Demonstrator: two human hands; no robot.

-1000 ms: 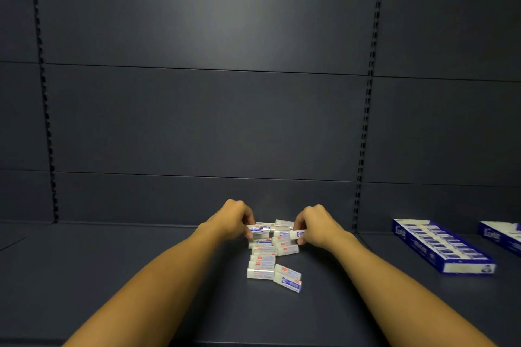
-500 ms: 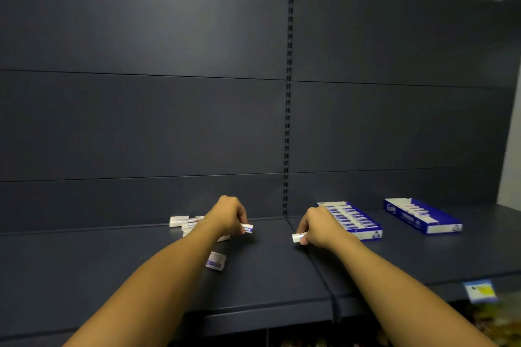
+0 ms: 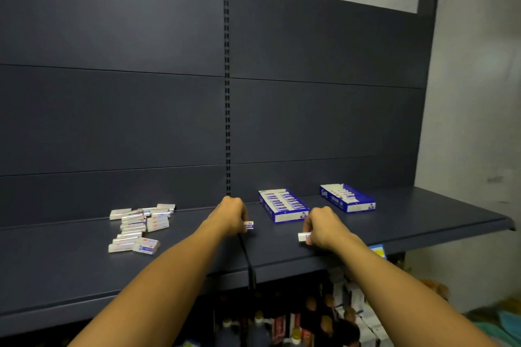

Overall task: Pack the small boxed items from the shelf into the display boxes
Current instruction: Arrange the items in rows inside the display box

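Observation:
A heap of several small white boxed items [image 3: 139, 227] lies on the dark shelf [image 3: 84, 270] at the left. Two blue-and-white display boxes stand at the right: the nearer display box [image 3: 282, 205] looks filled with rows of items, the farther display box [image 3: 347, 197] holds a partial row. My left hand [image 3: 231, 215] grips one small boxed item [image 3: 248, 225], just left of the nearer display box. My right hand [image 3: 321, 228] grips another small boxed item [image 3: 303, 236], in front of the gap between the two display boxes.
The shelf's front edge [image 3: 324, 265] runs below my wrists, with a seam [image 3: 248, 259] between two shelf sections under my left hand. Bottles and packaged goods [image 3: 324, 318] sit on the level below. A pale wall [image 3: 473, 121] bounds the right.
Both hands lifted an item each from the heap and carried them rightward. The heap now lies well to the left, and the display boxes are right in front of my hands.

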